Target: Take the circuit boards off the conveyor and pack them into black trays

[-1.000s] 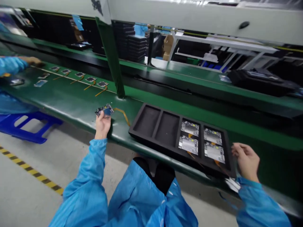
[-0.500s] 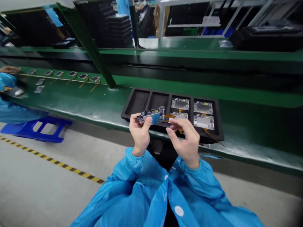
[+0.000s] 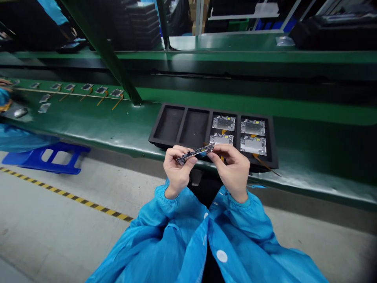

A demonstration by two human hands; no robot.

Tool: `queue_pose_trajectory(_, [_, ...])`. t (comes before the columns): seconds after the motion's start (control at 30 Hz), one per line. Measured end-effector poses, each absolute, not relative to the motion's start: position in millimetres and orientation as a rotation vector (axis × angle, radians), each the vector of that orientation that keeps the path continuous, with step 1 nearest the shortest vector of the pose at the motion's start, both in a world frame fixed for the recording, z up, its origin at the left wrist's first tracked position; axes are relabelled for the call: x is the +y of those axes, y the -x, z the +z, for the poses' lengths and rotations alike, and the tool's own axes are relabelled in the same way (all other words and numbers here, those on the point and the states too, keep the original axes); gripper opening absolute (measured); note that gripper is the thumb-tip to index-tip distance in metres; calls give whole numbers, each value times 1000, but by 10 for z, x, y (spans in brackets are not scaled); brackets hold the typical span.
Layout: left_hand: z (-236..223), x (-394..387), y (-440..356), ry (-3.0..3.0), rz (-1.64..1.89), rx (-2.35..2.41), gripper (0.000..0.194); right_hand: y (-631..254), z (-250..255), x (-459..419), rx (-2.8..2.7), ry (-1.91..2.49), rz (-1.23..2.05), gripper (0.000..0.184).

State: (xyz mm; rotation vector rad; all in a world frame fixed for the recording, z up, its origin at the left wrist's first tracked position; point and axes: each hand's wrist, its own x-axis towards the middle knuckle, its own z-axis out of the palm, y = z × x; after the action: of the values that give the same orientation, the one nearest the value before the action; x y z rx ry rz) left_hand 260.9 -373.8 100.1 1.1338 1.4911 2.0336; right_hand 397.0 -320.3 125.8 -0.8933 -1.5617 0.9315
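Observation:
A circuit board (image 3: 196, 153), seen nearly edge-on, is held up in front of the black foam tray (image 3: 182, 129). My left hand (image 3: 179, 167) pinches its left end between thumb and fingers. At the other end, my right hand (image 3: 231, 167) is closed on the board's right edge; the fingertips partly hide what they grip there. A bit of blue shows under the board. Behind my hands, the tray's two right compartments hold several circuit boards (image 3: 253, 145) with orange flex cables (image 3: 259, 158), while its two left compartments show bare black foam.
Farther left on the green bench (image 3: 103, 122) lies a row of boards (image 3: 87, 87) with orange cables. A green post (image 3: 118, 70) rises behind the tray. A co-worker's sleeve (image 3: 23, 137) is at the far left, above a blue stool (image 3: 44, 158). Black trays (image 3: 144, 27) are stacked on the shelf.
The board has tipped from showing its blue face to nearly edge-on. My right hand has moved from the orange cable area onto the board's right end. The view has shifted slightly.

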Motion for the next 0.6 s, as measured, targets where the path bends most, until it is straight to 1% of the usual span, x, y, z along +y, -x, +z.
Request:
queue_pose_trajectory(0.07, [998, -3753, -2565, -1153, 1994, 1516, 58, -3974, 1268, -3201, -1565, 883, 981, 11])
queue_pose_trajectory(0.2, [1007, -3775, -2462, -1117, 1902, 1484, 54, -3993, 1283, -3193, -1571, 846, 1088, 22])
queue_pose_trajectory(0.4, [1001, -3876, -2383, -959, 1566, 1321, 49, -3993, 1223, -3145, -1517, 832, 1255, 37])
queue_pose_trajectory(0.6, [1025, -3795, -2352, -896, 1380, 1292, 46, -3885, 1039, -3054, -1457, 864, 1364, 47])
